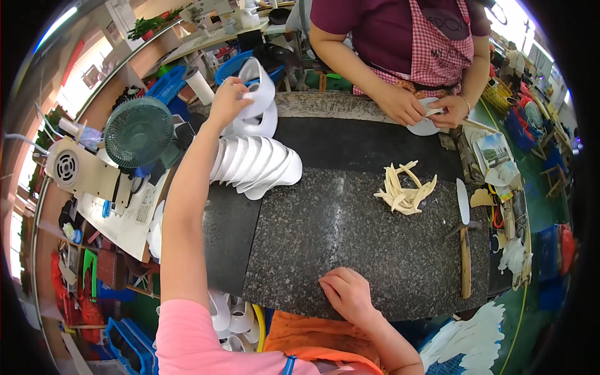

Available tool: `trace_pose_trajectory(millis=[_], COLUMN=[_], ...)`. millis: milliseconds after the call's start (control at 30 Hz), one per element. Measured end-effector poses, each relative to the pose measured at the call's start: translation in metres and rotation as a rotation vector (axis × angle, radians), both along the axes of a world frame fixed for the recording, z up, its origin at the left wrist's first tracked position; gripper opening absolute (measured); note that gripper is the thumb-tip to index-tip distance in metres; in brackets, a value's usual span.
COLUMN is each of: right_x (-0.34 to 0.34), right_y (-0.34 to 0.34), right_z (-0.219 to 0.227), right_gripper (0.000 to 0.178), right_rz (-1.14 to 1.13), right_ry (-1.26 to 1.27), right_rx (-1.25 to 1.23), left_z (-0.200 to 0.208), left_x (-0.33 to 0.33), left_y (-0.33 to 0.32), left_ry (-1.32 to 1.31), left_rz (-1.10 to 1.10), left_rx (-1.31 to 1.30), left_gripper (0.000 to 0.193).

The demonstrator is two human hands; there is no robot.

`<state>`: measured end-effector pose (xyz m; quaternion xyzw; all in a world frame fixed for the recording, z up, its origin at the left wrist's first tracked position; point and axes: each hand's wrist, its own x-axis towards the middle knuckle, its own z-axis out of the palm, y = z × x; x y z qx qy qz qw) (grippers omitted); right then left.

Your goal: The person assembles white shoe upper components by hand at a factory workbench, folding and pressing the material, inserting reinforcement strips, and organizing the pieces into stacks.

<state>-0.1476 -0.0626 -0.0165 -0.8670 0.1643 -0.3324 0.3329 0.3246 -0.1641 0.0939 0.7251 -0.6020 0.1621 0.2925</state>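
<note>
My left arm reaches far across the table's left side. At its end my left hand is closed on the edge of a white looped shoe upper. Another white upper lies right below that one. Nearer to me, a row of overlapping white uppers leans along the dark mat. My right hand rests at the near edge of the speckled stone slab, its fingers curled in and nothing visible in them. A pile of cream strips lies on the far right of the slab.
Across the table, a co-worker's hands hold a white piece. A hammer and a white-bladed tool lie at the slab's right. A green fan and a sewing machine stand left. White pieces fill a blue basket below right.
</note>
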Motion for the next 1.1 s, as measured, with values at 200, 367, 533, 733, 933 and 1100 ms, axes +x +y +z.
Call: trace_pose_trajectory(millis=[200,367,533,733,933,1100], right_x=[0.0,0.028,0.159,0.216,0.184,0.157], right_y=[0.0,-0.046,-0.176,-0.197,-0.242,-0.249], right_z=[0.0,0.045,0.045,0.044,0.058,0.05], right_gripper=[0.005,0.022,0.024,0.028,0.035,0.036], right_rz=[-0.017,0.133,-0.109,-0.211,-0.194,-0.17], right_ry=[0.022,0.215,-0.113,0.331,0.691,0.701], right_rx=[-0.047,0.031,-0.501,-0.598,-0.344,-0.53], left_z=[0.02,0.009,0.003,-0.012,-0.005,0.025], left_x=[-0.04,-0.06,-0.096,-0.085,-0.028,-0.068], left_y=[-0.002,-0.015,-0.053,-0.062,-0.053,0.035], left_ry=[-0.349,-0.211,-0.179,-0.124,0.885,-0.205], left_rz=[-0.064,-0.073,-0.093,-0.126,-0.08,0.279], left_rx=[-0.269,-0.119,-0.106,-0.058,-0.255,-0.266], left_gripper=[0.028,0.029,0.029,0.029,0.027,0.027])
